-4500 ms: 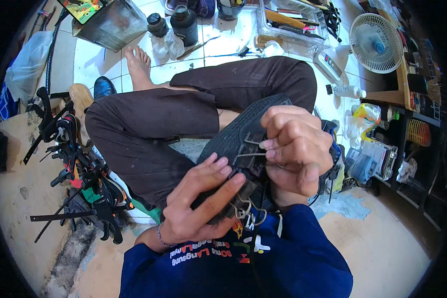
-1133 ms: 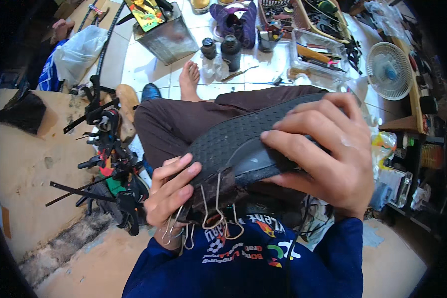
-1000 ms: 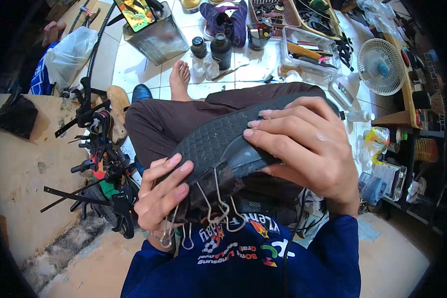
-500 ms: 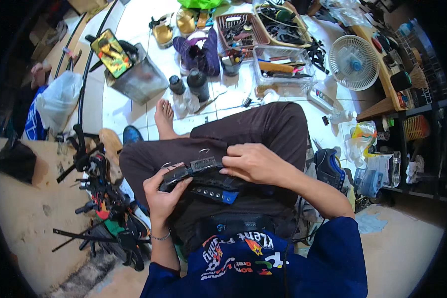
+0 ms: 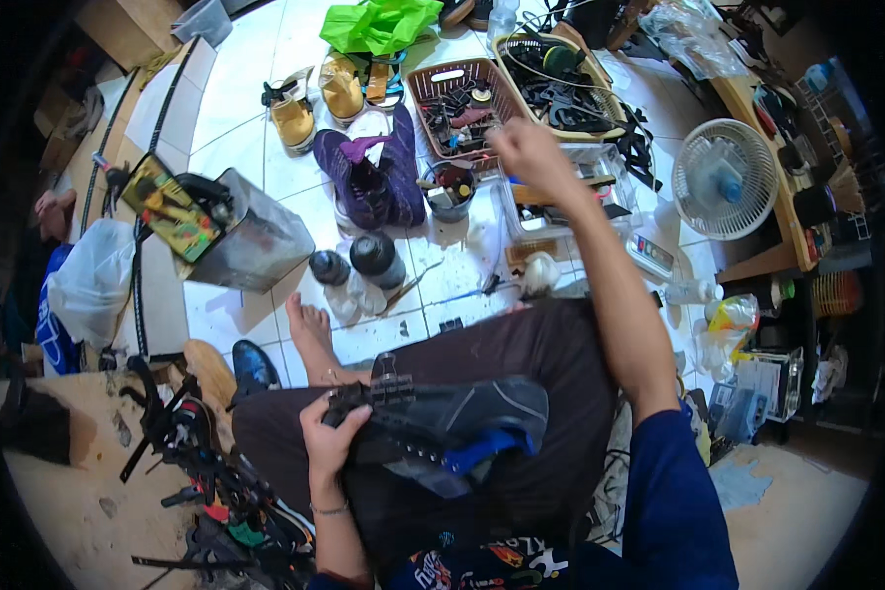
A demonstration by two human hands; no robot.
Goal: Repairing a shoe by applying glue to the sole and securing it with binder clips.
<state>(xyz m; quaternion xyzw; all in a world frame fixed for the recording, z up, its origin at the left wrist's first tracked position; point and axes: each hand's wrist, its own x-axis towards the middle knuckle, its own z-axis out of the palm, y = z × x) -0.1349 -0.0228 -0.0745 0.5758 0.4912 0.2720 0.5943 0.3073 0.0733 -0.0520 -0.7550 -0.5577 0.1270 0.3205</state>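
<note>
A dark shoe with blue lining and a row of eyelets lies across my lap. My left hand is closed around its left end. Next to those fingers, a binder clip with wire handles sits on the shoe's edge. My right hand is stretched far forward, its fingers curled, between the brown basket of small parts and the clear plastic tray of tools. Whether anything is in those fingers is hidden.
Dark bottles, a cup of tools and purple shoes stand ahead. A metal can is at left, above a heap of black clamps. A white round fan grille stands at right.
My right hand has left the shoe and reached forward to the tray and basket. The shoe now lies more in view, with my left hand still on it. The head view has shifted forward.
</note>
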